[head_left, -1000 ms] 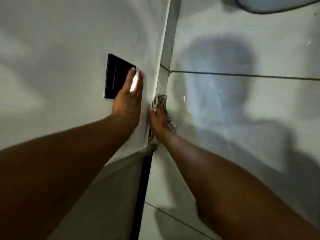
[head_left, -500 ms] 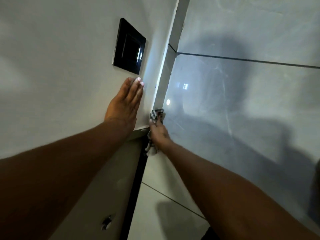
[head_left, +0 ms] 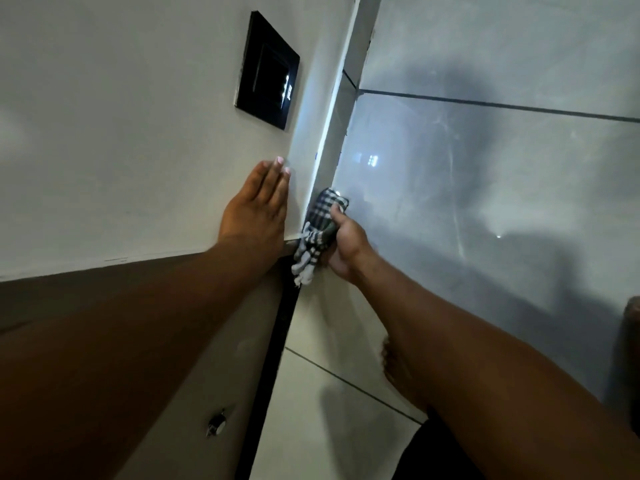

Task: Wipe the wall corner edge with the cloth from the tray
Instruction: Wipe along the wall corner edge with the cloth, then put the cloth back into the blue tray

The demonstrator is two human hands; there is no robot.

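Pressing the checked cloth (head_left: 320, 225) against the wall corner edge (head_left: 325, 140), my right hand (head_left: 346, 242) is keeping its grip curled tight around the bunched fabric, whose fringed end is hanging just below the fist. I am laying my left hand (head_left: 256, 216) flat and open on the painted wall (head_left: 121, 133), fingers together, holding nothing, below the black switch plate (head_left: 267, 69). Glossy tiles (head_left: 485, 202) are lying right of the corner.
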